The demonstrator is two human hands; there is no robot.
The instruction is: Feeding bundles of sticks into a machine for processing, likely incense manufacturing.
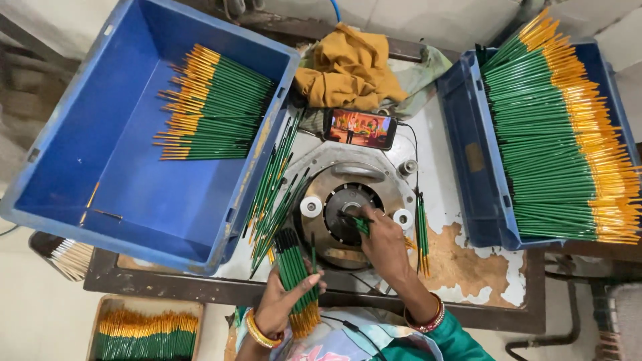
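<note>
1. The right hand [384,244] is pinching one green pencil-like stick [362,225] between fingertips and pressing its tip toward the dark centre hole of the round metal machine head [348,200], so the stick is lying low and angled to meet the opening
2. The left hand [284,301] is wrapping closed around a bundle of green sticks [294,274], yellow ends pointing toward the person, keeping a supply close beside the machine
3. Loose green sticks [271,194] are lying fanned on the table between the machine and the left blue crate [100,167], which is holding a small stack against its far wall
4. The right blue crate [478,167] is carrying a much fuller pile, yellow ends outward
5. A phone [361,128] showing a bright picture is resting behind the machine, by a mustard cloth [348,67]
</note>
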